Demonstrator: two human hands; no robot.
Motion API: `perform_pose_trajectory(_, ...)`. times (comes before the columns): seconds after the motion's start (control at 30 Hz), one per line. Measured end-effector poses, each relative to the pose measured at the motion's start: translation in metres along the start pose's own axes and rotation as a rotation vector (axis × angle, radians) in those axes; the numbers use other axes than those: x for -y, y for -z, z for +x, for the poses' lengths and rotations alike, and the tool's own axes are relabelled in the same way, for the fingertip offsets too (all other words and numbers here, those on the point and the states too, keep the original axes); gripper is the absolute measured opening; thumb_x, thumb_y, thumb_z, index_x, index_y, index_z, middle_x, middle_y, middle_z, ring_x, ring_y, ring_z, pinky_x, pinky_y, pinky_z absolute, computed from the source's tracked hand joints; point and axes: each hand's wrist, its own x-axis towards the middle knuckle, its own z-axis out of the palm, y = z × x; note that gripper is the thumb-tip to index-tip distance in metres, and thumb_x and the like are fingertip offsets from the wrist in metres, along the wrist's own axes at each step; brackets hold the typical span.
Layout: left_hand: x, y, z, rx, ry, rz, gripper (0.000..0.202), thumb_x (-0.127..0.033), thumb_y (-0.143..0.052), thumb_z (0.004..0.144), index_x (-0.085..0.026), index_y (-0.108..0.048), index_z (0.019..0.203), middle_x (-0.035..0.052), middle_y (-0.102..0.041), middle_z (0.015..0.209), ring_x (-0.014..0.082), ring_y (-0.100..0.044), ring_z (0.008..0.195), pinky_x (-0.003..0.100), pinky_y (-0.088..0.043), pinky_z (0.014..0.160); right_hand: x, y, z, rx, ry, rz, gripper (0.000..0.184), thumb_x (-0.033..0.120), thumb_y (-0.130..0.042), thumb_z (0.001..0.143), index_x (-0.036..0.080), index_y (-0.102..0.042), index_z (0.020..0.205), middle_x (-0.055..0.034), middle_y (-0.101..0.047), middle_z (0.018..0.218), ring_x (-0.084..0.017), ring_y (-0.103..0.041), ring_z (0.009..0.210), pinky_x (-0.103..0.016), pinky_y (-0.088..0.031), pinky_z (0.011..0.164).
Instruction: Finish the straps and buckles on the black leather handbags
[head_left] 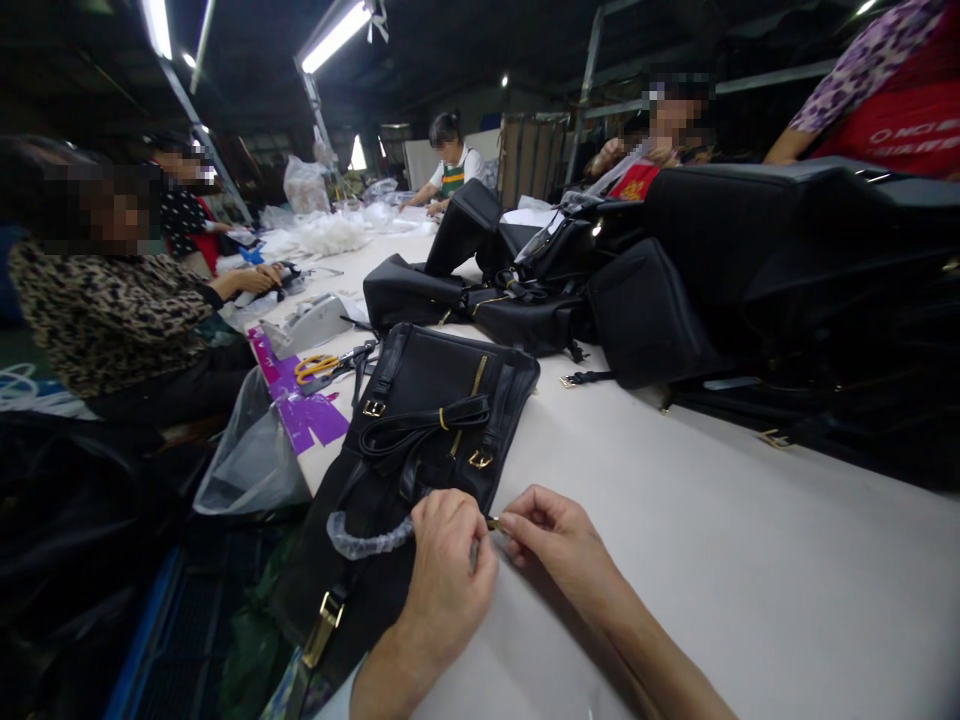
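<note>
A black leather-look bag lies on the table in front of me, with gold zips, buckles and a bundled strap tied with a yellow band. Its carry handle is wrapped in clear plastic. My left hand is closed at the bag's near right edge, its fingers curled over the black material. Beside it, my right hand pinches a small gold metal piece between thumb and fingers. That piece sits between both hands; its exact kind and how it joins the bag are hidden.
More black bags are heaped across the right and back of the white table. Yellow-handled scissors lie left, near purple tape and a hanging plastic bag. A person in leopard-print sleeves works at left; others work further back.
</note>
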Motion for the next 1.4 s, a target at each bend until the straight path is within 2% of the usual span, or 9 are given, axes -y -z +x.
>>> perform_pose_trajectory(0.2,0.001,0.023,-0.016,0.300,-0.202,-0.108,0.019,-0.008,-0.053,0.079,-0.020,-0.047,0.066,-0.0028,-0.056,0.073,0.0182,-0.053,0.089,0.050,-0.021,0.110,0.005,0.004,0.003,0.005,-0.084,0.112,0.043,0.050,-0.083,0.055,0.019,-0.054,0.064,0.0040,-0.059,0.049,-0.009,-0.048,0.041,-0.021,-0.039,0.041)
perform_pose_trajectory(0.33,0.009,0.024,-0.013,0.173,-0.161,-0.135,0.029,-0.002,-0.049,0.077,-0.022,-0.051,0.099,0.0046,-0.060,0.102,0.0216,-0.052,0.101,0.043,-0.037,0.098,0.008,0.005,0.002,0.007,-0.104,0.112,0.047,0.052,-0.083,0.054,0.020,-0.052,0.064,0.0043,-0.059,0.048,-0.008,-0.048,0.039,-0.019,-0.038,0.040)
perform_pose_trajectory(0.47,0.011,0.017,-0.001,0.022,-0.120,-0.035,0.022,-0.006,-0.051,0.085,-0.020,-0.056,0.102,0.0059,-0.059,0.098,0.0233,-0.052,0.093,0.038,-0.041,0.082,0.008,0.005,0.002,0.006,-0.097,0.126,0.046,0.049,-0.084,0.054,0.020,-0.050,0.065,0.0056,-0.058,0.047,-0.008,-0.048,0.040,-0.019,-0.039,0.040)
perform_pose_trajectory(0.8,0.008,-0.004,0.012,0.071,-0.195,0.126,0.024,-0.009,-0.039,0.093,-0.018,-0.062,0.092,0.0058,-0.064,0.090,0.0225,-0.052,0.082,0.036,-0.038,0.074,0.009,0.009,0.000,0.049,-0.109,0.018,0.045,0.054,-0.077,0.061,0.021,-0.047,0.069,0.0060,-0.060,0.052,-0.004,-0.036,0.033,-0.016,-0.027,0.031)
perform_pose_trajectory(0.97,0.015,-0.002,0.014,0.051,-0.166,0.018,0.028,-0.008,-0.036,0.093,-0.016,-0.062,0.095,0.0077,-0.065,0.090,0.0226,-0.053,0.084,0.037,-0.039,0.075,0.009,0.016,0.001,0.021,-0.080,-0.026,0.040,0.059,-0.062,0.076,0.022,-0.047,0.075,0.0124,-0.043,0.042,-0.004,-0.025,0.031,-0.017,-0.016,0.031)
perform_pose_trajectory(1.13,0.012,0.003,0.012,0.021,-0.186,-0.113,0.029,-0.008,-0.035,0.092,-0.017,-0.062,0.095,0.0084,-0.064,0.094,0.0233,-0.054,0.088,0.038,-0.042,0.077,0.006,0.018,0.002,0.069,0.056,-0.339,0.026,0.043,-0.062,0.077,0.017,-0.061,0.081,0.0093,-0.040,0.050,-0.008,-0.035,0.044,-0.021,-0.026,0.043)
perform_pose_trajectory(1.23,0.009,0.015,0.005,-0.016,-0.216,-0.203,0.026,-0.007,-0.038,0.092,-0.018,-0.061,0.098,0.0079,-0.063,0.094,0.0211,-0.056,0.090,0.035,-0.046,0.079,0.001,0.019,0.001,0.085,0.158,-0.537,0.024,0.030,-0.056,0.078,0.017,-0.066,0.095,0.0057,-0.050,0.057,-0.012,-0.047,0.054,-0.024,-0.038,0.052)
perform_pose_trajectory(1.3,0.010,0.030,-0.005,-0.032,-0.242,-0.238,0.025,-0.006,-0.040,0.092,-0.018,-0.060,0.102,0.0076,-0.062,0.097,0.0187,-0.058,0.092,0.031,-0.048,0.082,-0.003,0.022,0.000,0.070,0.308,-0.668,0.030,0.024,-0.048,0.080,0.018,-0.065,0.105,-0.0016,-0.064,0.079,-0.016,-0.059,0.066,-0.027,-0.046,0.060)
perform_pose_trajectory(1.4,0.029,0.060,-0.025,-0.133,-0.250,-0.181,0.029,-0.005,-0.042,0.091,-0.021,-0.058,0.109,0.0067,-0.062,0.101,0.0156,-0.060,0.095,0.025,-0.049,0.083,-0.010,0.030,0.000,-0.079,0.604,-0.899,0.030,0.024,-0.043,0.088,0.021,-0.065,0.108,-0.0082,-0.066,0.114,-0.018,-0.066,0.082,-0.028,-0.051,0.065)
